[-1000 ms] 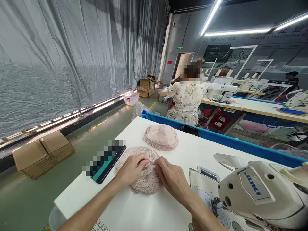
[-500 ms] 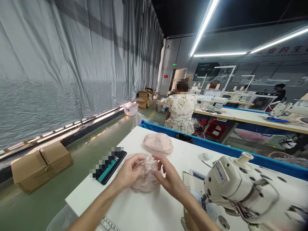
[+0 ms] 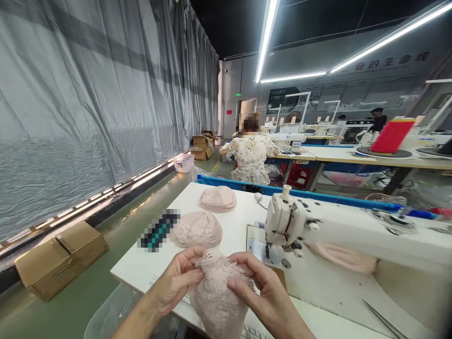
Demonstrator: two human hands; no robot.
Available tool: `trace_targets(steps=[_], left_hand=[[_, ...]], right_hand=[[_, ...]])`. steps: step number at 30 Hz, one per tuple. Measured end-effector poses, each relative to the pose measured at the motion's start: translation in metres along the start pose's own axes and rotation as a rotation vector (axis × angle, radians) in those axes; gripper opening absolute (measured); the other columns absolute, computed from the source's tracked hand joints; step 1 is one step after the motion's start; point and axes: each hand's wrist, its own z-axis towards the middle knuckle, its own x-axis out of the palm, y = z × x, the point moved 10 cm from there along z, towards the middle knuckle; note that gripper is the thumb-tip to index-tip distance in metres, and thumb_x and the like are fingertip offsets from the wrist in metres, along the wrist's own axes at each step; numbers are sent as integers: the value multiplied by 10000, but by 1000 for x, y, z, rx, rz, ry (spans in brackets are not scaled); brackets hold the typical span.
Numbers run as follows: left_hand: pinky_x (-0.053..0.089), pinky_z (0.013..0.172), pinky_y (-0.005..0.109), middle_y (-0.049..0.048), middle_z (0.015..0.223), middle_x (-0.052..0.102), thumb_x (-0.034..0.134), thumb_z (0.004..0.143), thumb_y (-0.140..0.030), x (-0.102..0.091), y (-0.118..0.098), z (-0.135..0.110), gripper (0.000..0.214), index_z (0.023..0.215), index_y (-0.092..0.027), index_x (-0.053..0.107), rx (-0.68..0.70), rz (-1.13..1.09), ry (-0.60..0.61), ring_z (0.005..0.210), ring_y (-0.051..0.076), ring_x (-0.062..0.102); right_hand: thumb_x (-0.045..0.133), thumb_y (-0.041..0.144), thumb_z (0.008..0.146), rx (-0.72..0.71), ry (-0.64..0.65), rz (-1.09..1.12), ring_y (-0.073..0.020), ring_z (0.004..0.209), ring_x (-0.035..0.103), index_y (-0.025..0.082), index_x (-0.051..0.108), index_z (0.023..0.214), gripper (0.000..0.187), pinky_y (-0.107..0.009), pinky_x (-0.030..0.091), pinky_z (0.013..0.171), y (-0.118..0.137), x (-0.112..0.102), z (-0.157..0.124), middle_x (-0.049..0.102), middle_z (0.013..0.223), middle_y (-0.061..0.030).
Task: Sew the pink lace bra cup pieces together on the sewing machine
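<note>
I see the left hand [image 3: 173, 282] and the right hand [image 3: 261, 292] drawn close together, each pinching the top of a pale pink lace cloth [image 3: 221, 301] between thumb and fingers. The cloth is raised at the near side of the white counter [image 3: 141, 266], its body hanging below the fingers and running out of my view at the bottom, so I cannot tell where its lower end rests. My main worry is the grip: the lace is thin and full of holes, so a fingertip could snag or stretch it if the hands pull apart unevenly. The top edge looks bunched, and layers could slip out of line if one pinch loosens. A pale pink stack [image 3: 198, 228] sits just beyond the left hand, and a forward swing of the knuckles could shove it askew; a second stack [image 3: 218, 197] lies farther back, at less risk. The sewing machine [image 3: 282, 221] stands beyond the right hand, where loose lace might catch on its needle area if carried across carelessly. Pointed tweezers [image 3: 383, 318] lie well apart on the right, and could snag cloth dragged that way.
</note>
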Motion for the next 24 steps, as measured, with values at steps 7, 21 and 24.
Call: trace_targets(steps=[7, 21, 24], left_hand=[[421, 716, 198, 36, 909, 653, 819, 672, -264, 42, 54, -15, 366, 992, -171, 668, -120, 65, 152, 799, 130, 576], [413, 707, 205, 9, 755, 646, 794, 703, -336, 63, 88, -10, 242, 804, -151, 676, -136, 163, 118, 749, 136, 569], [417, 733, 214, 19, 779, 657, 792, 708, -332, 65, 90, -8, 248, 838, -153, 679, -149, 142, 124, 780, 146, 580]], right_hand=[[537, 190, 909, -227, -140, -208, -133, 599, 522, 238, 585, 879, 74, -224, 405, 566, 18, -23, -62, 597, 688, 21], [456, 20, 850, -337, -234, -347, -172, 600, 500, 257, 569, 971, 289, -301, 329, 571, 14, -37, -105, 605, 707, -14], [487, 46, 866, -315, -213, -341, -172, 607, 522, 256, 564, 986, 253, -299, 348, 574, 10, -36, -102, 627, 722, -14]])
